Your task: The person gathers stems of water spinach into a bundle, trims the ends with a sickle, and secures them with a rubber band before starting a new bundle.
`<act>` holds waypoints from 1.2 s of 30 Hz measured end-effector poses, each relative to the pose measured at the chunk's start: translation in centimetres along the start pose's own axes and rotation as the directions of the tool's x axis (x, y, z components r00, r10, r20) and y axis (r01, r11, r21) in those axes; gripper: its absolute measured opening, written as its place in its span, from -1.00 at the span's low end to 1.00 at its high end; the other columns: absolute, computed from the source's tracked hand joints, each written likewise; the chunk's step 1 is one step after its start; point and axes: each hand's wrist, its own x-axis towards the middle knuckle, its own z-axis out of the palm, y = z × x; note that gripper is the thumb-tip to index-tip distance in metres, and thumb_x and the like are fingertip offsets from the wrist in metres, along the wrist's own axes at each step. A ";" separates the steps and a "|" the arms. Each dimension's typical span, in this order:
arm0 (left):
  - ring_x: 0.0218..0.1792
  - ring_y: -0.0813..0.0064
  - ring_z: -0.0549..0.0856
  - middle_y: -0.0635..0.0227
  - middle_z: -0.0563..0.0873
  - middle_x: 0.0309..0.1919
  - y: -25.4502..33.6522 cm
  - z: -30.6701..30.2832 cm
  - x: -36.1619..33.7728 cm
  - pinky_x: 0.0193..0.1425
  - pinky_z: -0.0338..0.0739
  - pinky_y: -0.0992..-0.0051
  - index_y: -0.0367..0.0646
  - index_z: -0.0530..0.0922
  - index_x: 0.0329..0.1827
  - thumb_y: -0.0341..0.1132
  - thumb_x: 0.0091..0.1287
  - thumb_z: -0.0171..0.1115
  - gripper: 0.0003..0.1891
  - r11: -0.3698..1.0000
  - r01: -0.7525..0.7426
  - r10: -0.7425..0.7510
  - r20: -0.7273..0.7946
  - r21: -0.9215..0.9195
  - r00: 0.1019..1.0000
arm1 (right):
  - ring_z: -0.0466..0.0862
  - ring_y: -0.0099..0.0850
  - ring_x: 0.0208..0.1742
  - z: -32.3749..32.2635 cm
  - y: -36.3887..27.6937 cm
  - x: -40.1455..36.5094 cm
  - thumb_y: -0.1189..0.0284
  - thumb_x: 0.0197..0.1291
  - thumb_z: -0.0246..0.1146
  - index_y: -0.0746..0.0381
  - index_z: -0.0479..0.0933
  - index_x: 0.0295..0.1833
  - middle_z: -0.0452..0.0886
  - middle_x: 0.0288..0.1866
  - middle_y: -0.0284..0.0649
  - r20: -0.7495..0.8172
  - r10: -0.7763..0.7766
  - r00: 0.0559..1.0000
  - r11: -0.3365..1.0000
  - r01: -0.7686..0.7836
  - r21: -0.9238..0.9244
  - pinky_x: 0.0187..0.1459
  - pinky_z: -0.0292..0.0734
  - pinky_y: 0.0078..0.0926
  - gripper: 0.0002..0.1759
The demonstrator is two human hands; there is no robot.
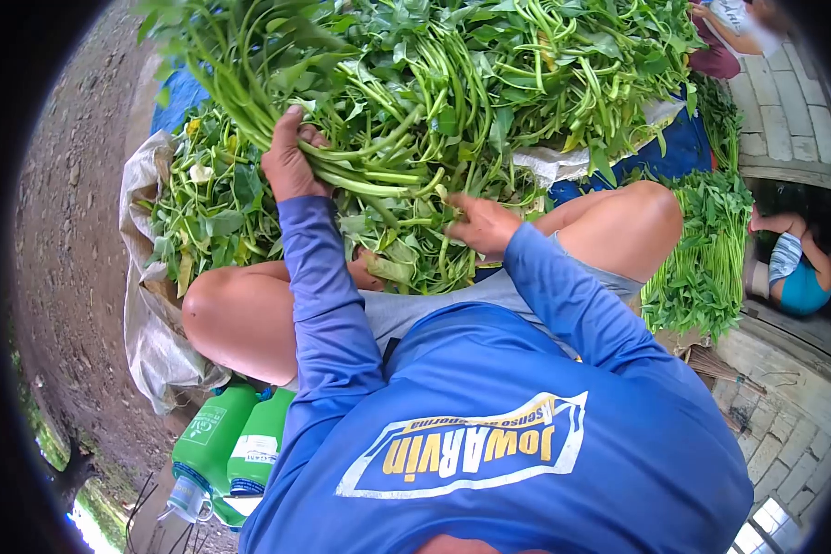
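My left hand (293, 159) is wrapped round a bunch of long green stems (240, 102), its leaves fanning out toward the upper left and its cut ends pointing right. My right hand (485, 224) is at the stem ends, fingers drawn together near a stem tip; whether it pinches anything is too small to tell. A large heap of leafy greens (452, 83) lies beyond both hands. More loose leaves and stems (217, 208) lie in front of my crossed legs, on a pale woven sack (148, 305).
Green bottles (217, 429) stand by my left knee. Bundled greens (702, 249) lie beyond my right knee. Two people are on the right, one in a teal top (803, 288), another at the top corner (734, 28). A blue sheet (688, 138) shows under the heap.
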 end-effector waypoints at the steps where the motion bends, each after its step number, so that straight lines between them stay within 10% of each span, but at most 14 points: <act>1: -0.54 0.59 0.45 0.48 0.48 -0.52 0.3 -0.2 0.0 -0.48 0.41 0.56 -0.16 0.58 -0.08 -0.28 0.36 0.50 -0.74 0.999 0.031 -0.031 0.018 0.009 0.999 | 0.80 0.06 0.01 -0.1 2.0 1.4 0.19 0.31 0.29 0.28 0.54 0.37 0.77 0.05 0.17 -0.048 -0.042 0.998 0.990 0.035 -0.139 0.14 0.66 -0.14 -0.41; 2: -0.53 0.59 0.46 0.48 0.48 -0.52 0.5 -0.3 0.1 -0.47 0.41 0.56 -0.15 0.57 -0.06 -0.27 0.36 0.49 -0.73 0.998 0.061 -0.061 0.037 0.018 0.997 | 0.80 0.10 0.02 -1.3 1.9 2.7 0.18 0.30 0.30 0.29 0.59 0.33 0.77 0.06 0.18 -0.090 -0.091 0.992 0.958 0.062 -0.279 0.15 0.66 -0.11 -0.43; 4: -0.53 0.60 0.46 0.48 0.48 -0.51 -0.2 -0.7 0.2 -0.48 0.42 0.57 -0.13 0.56 -0.04 -0.27 0.36 0.50 -0.72 0.995 0.104 -0.104 0.030 0.002 0.994 | 0.77 0.13 0.12 -4.7 0.2 6.5 0.21 0.24 0.31 0.30 0.72 0.13 0.75 0.13 0.18 -0.347 0.143 0.927 0.977 -0.077 0.198 0.25 0.64 -0.12 -0.53; 6: -0.54 0.60 0.46 0.48 0.48 -0.50 -0.5 0.0 -0.3 -0.49 0.42 0.57 -0.11 0.56 -0.06 -0.27 0.35 0.50 -0.73 0.992 0.128 -0.128 0.030 0.020 0.991 | 0.76 0.12 0.16 -4.8 4.4 12.7 0.26 0.21 0.30 0.27 0.77 0.00 0.74 0.17 0.16 -0.362 0.334 0.870 0.935 -0.258 0.241 0.28 0.64 -0.10 -0.63; 9: -0.55 0.60 0.47 0.48 0.48 -0.51 -1.7 0.5 -0.4 -0.50 0.43 0.58 -0.12 0.55 -0.09 -0.26 0.34 0.52 -0.72 0.984 0.168 -0.170 0.022 0.061 0.985 | 0.76 0.11 0.16 -5.2 4.1 16.2 0.32 0.22 0.27 0.19 0.77 0.03 0.74 0.17 0.16 -0.480 0.461 0.746 0.848 -0.530 -0.010 0.27 0.65 -0.09 -0.67; 16: -0.53 0.63 0.49 0.48 0.51 -0.50 -2.0 1.0 -0.8 -0.50 0.43 0.59 -0.14 0.57 -0.15 -0.33 0.34 0.52 -0.76 0.972 0.221 -0.222 0.003 0.075 0.975 | 0.74 0.08 0.08 -6.1 4.3 17.0 0.17 0.19 0.36 0.26 0.71 0.14 0.76 0.03 0.17 -0.594 0.353 0.723 0.927 -0.357 0.116 0.21 0.63 -0.09 -0.51; 19: -0.53 0.64 0.48 0.49 0.51 -0.51 -2.8 0.7 -0.2 -0.50 0.43 0.58 -0.13 0.57 -0.14 -0.33 0.34 0.52 -0.77 0.969 0.238 -0.239 0.004 0.060 0.971 | 0.76 -0.25 -0.11 -7.7 7.6 18.9 0.31 0.32 0.37 0.21 0.65 0.15 0.77 -0.13 -0.10 -0.519 0.245 0.819 0.950 -0.096 0.297 0.02 0.67 -0.26 -0.65; 22: -0.55 0.62 0.49 0.49 0.52 -0.52 -3.2 0.5 0.2 -0.48 0.43 0.57 -0.13 0.58 -0.13 -0.30 0.34 0.53 -0.75 0.960 0.267 -0.269 0.015 0.080 0.963 | 0.63 -0.53 -0.36 -12.2 0.6 14.7 0.41 0.40 0.39 0.13 0.59 0.24 0.70 -0.22 -0.34 -0.210 0.445 0.871 0.716 -0.204 0.668 -0.29 0.57 -0.50 -0.67; 27: -0.57 0.60 0.53 0.45 0.57 -0.55 -3.9 0.0 0.5 -0.50 0.44 0.58 -0.15 0.63 -0.16 -0.26 0.33 0.52 -0.77 0.947 0.307 -0.313 0.057 0.094 0.948 | 0.69 -0.51 -0.25 -18.2 -3.9 8.0 0.34 0.53 0.31 0.11 0.48 0.23 0.67 -0.14 -0.34 0.020 0.216 0.976 0.469 -0.121 0.875 -0.20 0.68 -0.43 -0.73; 31: -0.57 0.59 0.56 0.46 0.57 -0.56 -5.4 -0.5 0.5 -0.49 0.46 0.55 -0.16 0.64 -0.16 -0.27 0.31 0.53 -0.77 0.942 0.313 -0.323 0.064 0.124 0.944 | 0.66 -0.45 -0.19 -19.3 -2.4 5.9 0.40 0.57 0.23 0.17 0.44 0.31 0.64 -0.13 -0.29 -0.089 -0.051 0.995 0.211 0.098 0.972 -0.18 0.68 -0.42 -0.69; 36: -0.57 0.58 0.57 0.43 0.60 -0.55 -6.7 -1.7 0.6 -0.47 0.47 0.54 -0.18 0.68 -0.13 -0.20 0.28 0.56 -0.71 0.926 0.320 -0.338 0.056 0.201 0.940 | 0.63 -0.49 -0.16 -19.9 -6.2 2.0 0.45 0.54 0.26 0.30 0.51 0.36 0.63 -0.16 -0.32 -0.169 -0.140 0.976 0.273 0.202 0.941 -0.12 0.61 -0.46 -0.64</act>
